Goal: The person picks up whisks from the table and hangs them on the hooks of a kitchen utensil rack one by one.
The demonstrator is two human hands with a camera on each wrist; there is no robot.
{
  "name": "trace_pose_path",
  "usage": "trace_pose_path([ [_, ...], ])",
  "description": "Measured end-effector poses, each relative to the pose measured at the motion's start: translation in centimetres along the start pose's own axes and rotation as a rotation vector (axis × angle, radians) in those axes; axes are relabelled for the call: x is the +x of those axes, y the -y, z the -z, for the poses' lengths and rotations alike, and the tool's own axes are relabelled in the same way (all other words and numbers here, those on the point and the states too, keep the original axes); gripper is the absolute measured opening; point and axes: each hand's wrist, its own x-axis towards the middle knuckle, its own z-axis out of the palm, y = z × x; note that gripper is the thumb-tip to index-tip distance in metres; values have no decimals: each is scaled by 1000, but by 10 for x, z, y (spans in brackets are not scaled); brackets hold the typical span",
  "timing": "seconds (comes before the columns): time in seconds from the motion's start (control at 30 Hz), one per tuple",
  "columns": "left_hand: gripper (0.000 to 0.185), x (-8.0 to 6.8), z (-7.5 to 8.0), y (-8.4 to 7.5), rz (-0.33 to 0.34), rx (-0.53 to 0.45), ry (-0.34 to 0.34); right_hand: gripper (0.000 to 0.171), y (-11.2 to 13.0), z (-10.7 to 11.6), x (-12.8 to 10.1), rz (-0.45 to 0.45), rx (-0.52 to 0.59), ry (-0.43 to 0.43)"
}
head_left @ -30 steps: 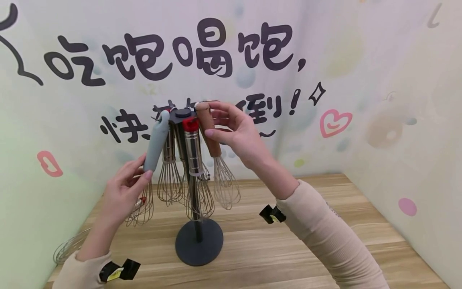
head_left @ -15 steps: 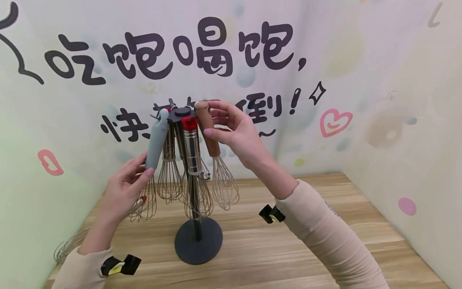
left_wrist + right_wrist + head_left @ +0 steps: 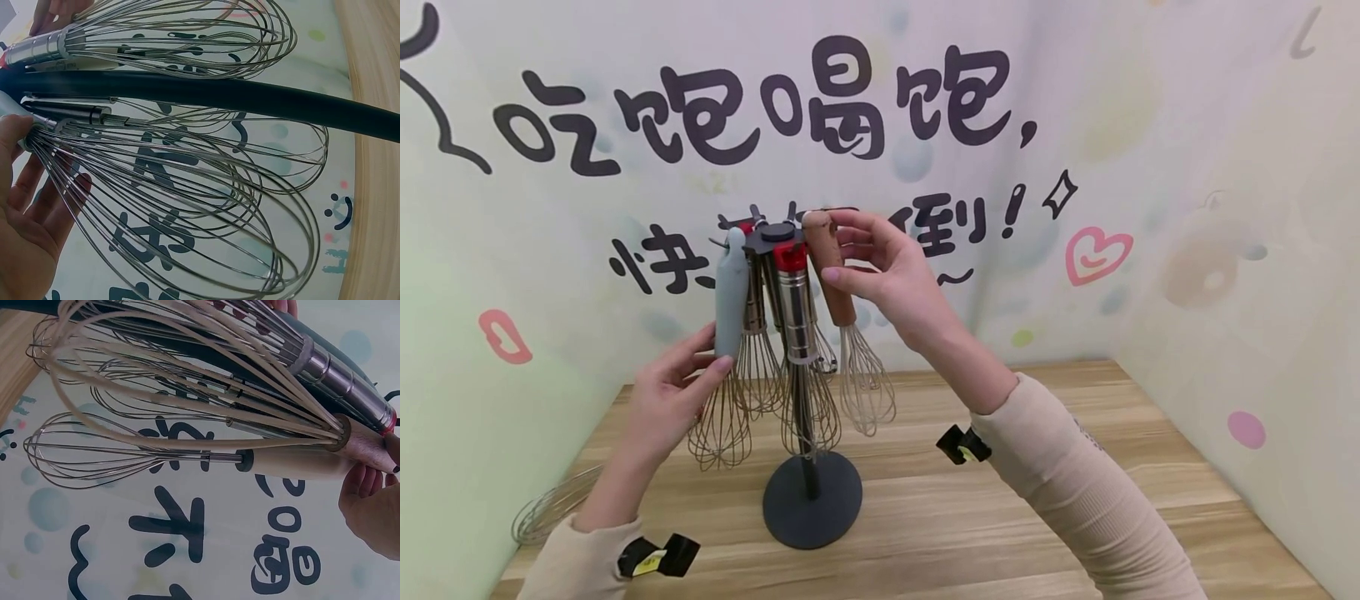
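Observation:
My left hand (image 3: 670, 396) holds the lower handle of a light blue whisk (image 3: 731, 292), thumb in front and fingers behind. This whisk hangs nearly upright at the left of a black stand (image 3: 811, 512), its top by a hook. On the stand's right, my right hand (image 3: 898, 275) pinches the upper handle of a brown-handled whisk (image 3: 831, 267), which tilts with its wires to the right. Between the two hangs a steel whisk with a red end (image 3: 797, 308). Further whisks hang behind; in the right wrist view one has a pale handle (image 3: 300, 461).
Another whisk (image 3: 546, 508) lies on the wooden table (image 3: 1000, 500) at the left, its handle hidden behind my left arm. A printed wall (image 3: 1150, 125) closes off the back and both sides. The stand's round base rests on the table.
My left hand has moved to the right, bringing the light blue whisk from a slant to nearly upright, closer to the stand. My right hand has stayed almost still on the brown-handled whisk.

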Motion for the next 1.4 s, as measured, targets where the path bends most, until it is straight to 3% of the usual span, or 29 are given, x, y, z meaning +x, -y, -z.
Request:
trace_pose_path([
  [0.47,45,1,-3,2,-48,-54,-33,53,-1,-1,1,5,3,-6],
  [1.4,47,2,1,4,54,-66,-5,58,2,-1,-3,36,37,61],
])
